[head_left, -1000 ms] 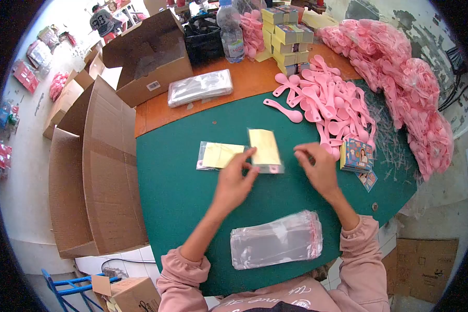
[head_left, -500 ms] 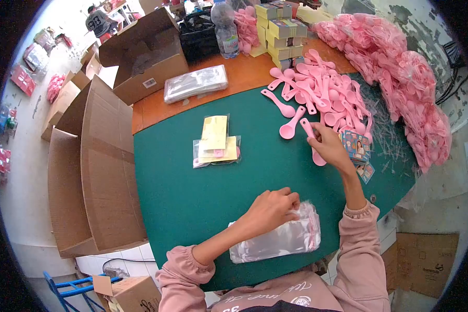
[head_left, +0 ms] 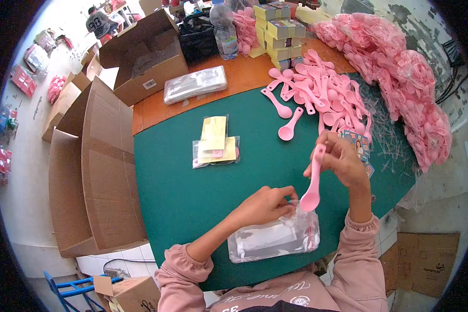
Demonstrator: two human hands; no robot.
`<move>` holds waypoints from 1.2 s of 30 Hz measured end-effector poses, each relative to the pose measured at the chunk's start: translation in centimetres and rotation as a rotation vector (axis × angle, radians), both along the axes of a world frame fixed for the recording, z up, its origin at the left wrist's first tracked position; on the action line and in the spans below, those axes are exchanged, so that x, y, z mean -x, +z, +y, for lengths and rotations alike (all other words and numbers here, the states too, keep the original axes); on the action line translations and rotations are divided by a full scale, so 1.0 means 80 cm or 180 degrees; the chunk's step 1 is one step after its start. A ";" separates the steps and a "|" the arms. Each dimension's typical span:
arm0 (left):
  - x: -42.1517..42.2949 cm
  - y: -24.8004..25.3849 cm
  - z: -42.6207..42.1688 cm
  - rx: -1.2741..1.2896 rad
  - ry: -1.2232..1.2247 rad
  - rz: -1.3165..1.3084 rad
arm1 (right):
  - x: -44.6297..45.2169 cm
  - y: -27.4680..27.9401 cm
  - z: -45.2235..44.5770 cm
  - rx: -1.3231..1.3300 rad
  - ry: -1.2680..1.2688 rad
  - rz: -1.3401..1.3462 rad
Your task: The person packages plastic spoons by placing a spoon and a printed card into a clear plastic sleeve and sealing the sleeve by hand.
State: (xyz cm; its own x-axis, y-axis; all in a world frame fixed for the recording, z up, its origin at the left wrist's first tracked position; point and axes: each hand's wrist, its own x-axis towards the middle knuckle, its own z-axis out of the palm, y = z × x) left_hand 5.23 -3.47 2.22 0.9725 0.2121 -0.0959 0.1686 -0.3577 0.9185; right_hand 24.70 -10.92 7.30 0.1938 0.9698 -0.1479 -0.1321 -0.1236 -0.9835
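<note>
Held by its handle in my right hand is a pink plastic spoon, its bowl hanging down over the right end of a stack of clear plastic bags. My left hand lies along the top edge of that stack, with thumb and fingers pinching the mouth of the uppermost bag close to the spoon's bowl. Beyond my right hand spreads a pile of pink spoons, and two of them lie apart at its left. Printed cards are partly hidden behind my right hand.
Filled bags with yellow cards lie on the green table. A wrapped pack of bags, a bottle and card stacks stand behind. Large bags of spoons line the right; cardboard boxes stand left. Another person is far back.
My right hand has brought the spoon from the pile down toward me, to the bag stack. My left hand has shifted slightly, and the top bag's edge is now lifted.
</note>
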 end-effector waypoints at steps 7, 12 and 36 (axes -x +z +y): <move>0.011 0.009 0.031 0.0182 -0.0964 0.0128 | -0.013 -0.026 -0.002 0.0188 0.1361 -0.1100; 0.017 -0.009 0.058 0.1145 -0.0251 -0.0279 | -0.019 -0.033 0.000 0.0002 0.0801 -0.0681; -0.002 -0.018 0.050 0.1869 0.0949 -0.0308 | 0.034 -0.043 0.017 -0.0940 -0.1310 -0.1435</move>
State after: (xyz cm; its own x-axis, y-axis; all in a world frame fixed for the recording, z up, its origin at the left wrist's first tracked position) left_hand 5.40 0.55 0.78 0.8903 0.4126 -0.1928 0.0898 0.2560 0.9625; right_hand 22.01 -9.53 3.89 0.5366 0.7910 0.2939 0.3202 0.1314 -0.9382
